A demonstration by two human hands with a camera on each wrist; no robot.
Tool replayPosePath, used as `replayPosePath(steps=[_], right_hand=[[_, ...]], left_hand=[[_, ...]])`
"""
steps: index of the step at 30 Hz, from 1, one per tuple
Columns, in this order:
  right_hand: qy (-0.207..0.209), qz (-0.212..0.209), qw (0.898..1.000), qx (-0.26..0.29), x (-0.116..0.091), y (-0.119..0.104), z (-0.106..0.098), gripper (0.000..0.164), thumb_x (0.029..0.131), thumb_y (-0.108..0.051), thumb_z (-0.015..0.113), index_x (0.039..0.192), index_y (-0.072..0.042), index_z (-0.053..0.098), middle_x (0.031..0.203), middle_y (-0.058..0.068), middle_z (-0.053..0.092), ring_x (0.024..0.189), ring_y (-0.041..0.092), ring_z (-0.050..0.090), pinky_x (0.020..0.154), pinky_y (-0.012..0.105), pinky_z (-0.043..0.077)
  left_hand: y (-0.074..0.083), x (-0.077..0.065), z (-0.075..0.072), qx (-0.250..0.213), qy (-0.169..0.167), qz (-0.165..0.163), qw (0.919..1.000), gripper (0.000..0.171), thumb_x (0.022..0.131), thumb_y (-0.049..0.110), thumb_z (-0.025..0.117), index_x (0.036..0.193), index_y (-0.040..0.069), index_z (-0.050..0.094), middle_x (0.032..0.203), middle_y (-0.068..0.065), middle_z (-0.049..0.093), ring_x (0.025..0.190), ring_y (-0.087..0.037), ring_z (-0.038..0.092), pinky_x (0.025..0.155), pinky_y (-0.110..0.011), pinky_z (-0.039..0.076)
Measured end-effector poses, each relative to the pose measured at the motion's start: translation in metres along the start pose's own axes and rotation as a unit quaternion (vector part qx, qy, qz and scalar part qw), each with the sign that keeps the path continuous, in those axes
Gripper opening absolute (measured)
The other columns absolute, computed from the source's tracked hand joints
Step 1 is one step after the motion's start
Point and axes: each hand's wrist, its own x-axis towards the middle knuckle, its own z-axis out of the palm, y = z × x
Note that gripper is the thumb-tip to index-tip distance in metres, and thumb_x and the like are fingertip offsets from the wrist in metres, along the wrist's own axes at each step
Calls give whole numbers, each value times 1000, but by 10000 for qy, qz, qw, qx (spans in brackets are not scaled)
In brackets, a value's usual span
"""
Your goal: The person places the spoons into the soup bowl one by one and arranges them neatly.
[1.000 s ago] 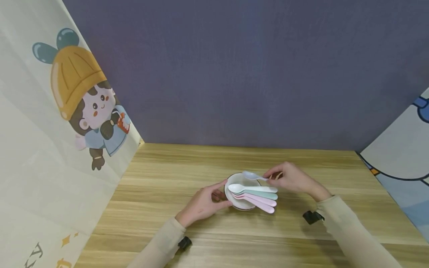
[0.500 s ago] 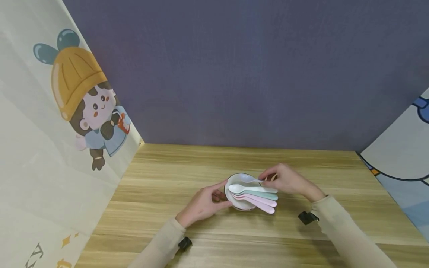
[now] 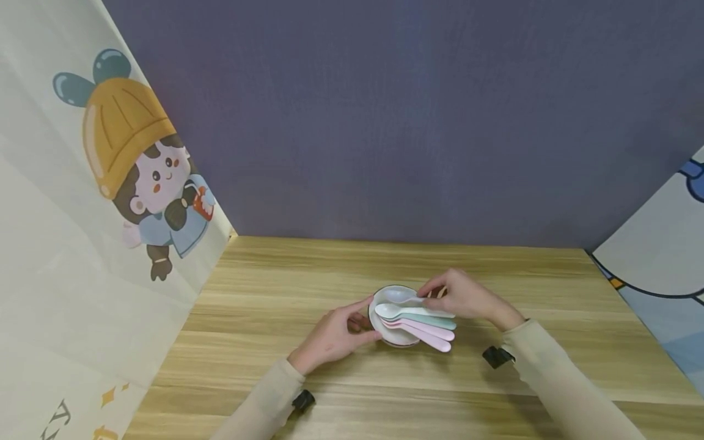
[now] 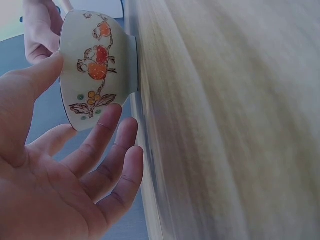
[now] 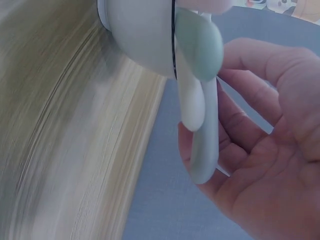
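Observation:
A white bowl with a dark rim and painted fruit on its outside stands upright on the table. My left hand holds it at the left, with thumb and index finger at the rim and the other fingers near its side. My right hand pinches a pale lavender spoon by its handle, the spoon's head lying over the bowl's far inside. Beside it rest a white spoon, a green spoon and pink spoons, handles sticking out over the right rim.
The wood-grain table extends around the bowl. A dark blue-grey panel rises behind it, and printed cartoon sheets stand at the left and right. Each wrist carries a small black device.
My right hand has moved left and slightly down, bringing the lavender spoon from above the far rim into the bowl alongside the others. The left hand and bowl stay in place.

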Motion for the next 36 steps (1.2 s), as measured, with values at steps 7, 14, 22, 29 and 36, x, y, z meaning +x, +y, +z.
replayPosePath(steps=[7, 14, 22, 29, 36], right_hand=[[-33, -47, 10000, 0, 2, -3, 4, 15, 94, -10, 78, 107, -8, 84, 97, 1, 80, 83, 11, 68, 67, 23, 55], [-104, -40, 9999, -60, 4, -1, 7, 15, 94, -9, 77, 106, -10, 85, 101, 2, 81, 84, 10, 68, 68, 22, 54], [-143, -81, 9998, -55, 7, -1, 10, 14, 94, -7, 77, 106, -10, 84, 105, 5, 82, 85, 12, 69, 69, 22, 54], [-104, -157, 9998, -86, 10, 2, 13, 14, 93, -7, 77, 104, -11, 85, 107, 6, 82, 84, 9, 68, 67, 21, 53], [-31, -58, 10000, -72, 10, 2, 16, 13, 92, -7, 78, 101, -13, 86, 106, 4, 82, 83, 9, 66, 67, 21, 52]], left_hand=[[1, -1, 0, 14, -44, -32, 10000, 79, 95, 49, 79, 163, 25, 47, 116, 2, 79, 106, -20, 73, 95, -34, 60], [-1, 0, 0, -18, -34, -17, 10000, 79, 95, 49, 80, 162, 25, 47, 115, 2, 79, 105, -19, 73, 95, -33, 60], [-1, 1, 0, 17, -13, 8, 10000, 79, 94, 48, 80, 162, 24, 47, 114, 3, 79, 104, -18, 74, 94, -31, 60], [-1, 0, 0, 39, -22, -25, 10000, 79, 94, 49, 80, 163, 26, 47, 113, 4, 79, 103, -16, 73, 94, -31, 59], [-2, 0, -1, 66, -14, 40, 10000, 79, 95, 49, 80, 163, 26, 46, 114, 4, 79, 103, -15, 73, 94, -30, 60]])
